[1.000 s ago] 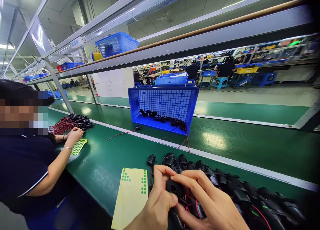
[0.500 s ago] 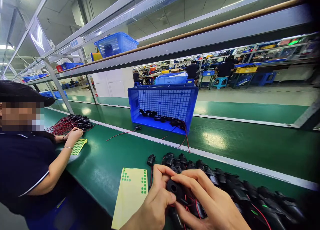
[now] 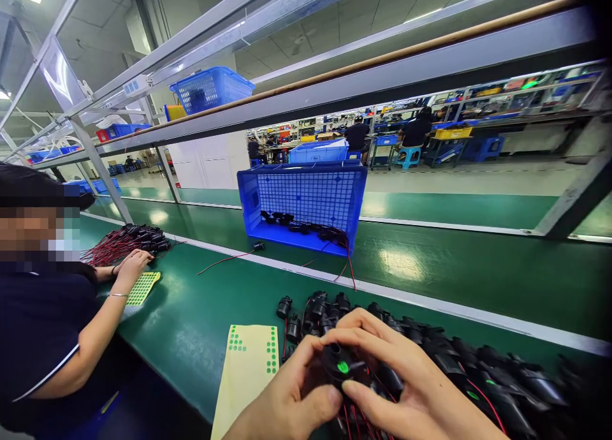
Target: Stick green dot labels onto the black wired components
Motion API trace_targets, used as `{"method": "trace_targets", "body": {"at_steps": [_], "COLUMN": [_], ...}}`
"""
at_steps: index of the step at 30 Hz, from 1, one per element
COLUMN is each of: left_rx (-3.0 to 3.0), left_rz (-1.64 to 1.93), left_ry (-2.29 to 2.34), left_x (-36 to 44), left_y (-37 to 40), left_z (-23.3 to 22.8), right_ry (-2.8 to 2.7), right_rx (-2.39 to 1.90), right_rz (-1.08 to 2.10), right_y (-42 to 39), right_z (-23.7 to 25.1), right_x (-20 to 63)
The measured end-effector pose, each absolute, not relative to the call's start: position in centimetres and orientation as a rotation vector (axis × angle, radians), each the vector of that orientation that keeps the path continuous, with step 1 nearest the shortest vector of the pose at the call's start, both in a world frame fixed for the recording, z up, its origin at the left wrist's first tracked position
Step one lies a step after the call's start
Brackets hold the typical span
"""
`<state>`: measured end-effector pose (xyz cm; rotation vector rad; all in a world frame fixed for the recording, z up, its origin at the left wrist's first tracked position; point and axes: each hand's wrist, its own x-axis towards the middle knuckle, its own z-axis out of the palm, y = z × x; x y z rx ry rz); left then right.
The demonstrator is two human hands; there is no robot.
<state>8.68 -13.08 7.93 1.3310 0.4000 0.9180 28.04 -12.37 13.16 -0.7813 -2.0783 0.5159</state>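
Note:
Between my fingertips is a small black pump-like part (image 3: 329, 362), round, with a hole in its face and a green dot sticker (image 3: 343, 367) on it. My left hand (image 3: 291, 392) grips it from the left, thumb below and fingers curled round the far side. From the right, my right hand (image 3: 406, 376) closes on the same part with its fingertips and thumb. Red wires hang below it. Left of my hands lies a pale yellow sticker sheet (image 3: 243, 386), with green dots in its upper corners. Behind and right of my hands, many similar black parts (image 3: 459, 363) lie piled.
A blue crate (image 3: 303, 242) lies on its side with black parts inside. One wired part (image 3: 258, 246) lies near it. At left, a co-worker's hand (image 3: 134, 268) is beside another sticker sheet (image 3: 143, 288) and a wired pile (image 3: 129, 241). A shelf rail (image 3: 306, 89) crosses above.
The part in my hands has tilted, and a green dot now shows on its face. My right thumb has moved to its lower edge. The view has shifted slightly.

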Motion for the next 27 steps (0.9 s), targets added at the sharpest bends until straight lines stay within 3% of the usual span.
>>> {"method": "trace_targets", "body": {"at_steps": [10, 27], "left_rx": [1.262, 1.432], "left_rz": [1.131, 1.207], "left_ry": [0.573, 0.783], "left_x": [9.5, 9.4], "left_y": [-13.3, -13.5], "left_z": [5.9, 5.6], "right_ry": [-2.070, -2.062], "right_rx": [-0.853, -0.868], "right_rz": [0.751, 0.751], "right_y": [-12.2, -12.3], "right_z": [12.1, 12.1], "right_x": [28.6, 27.7]}}
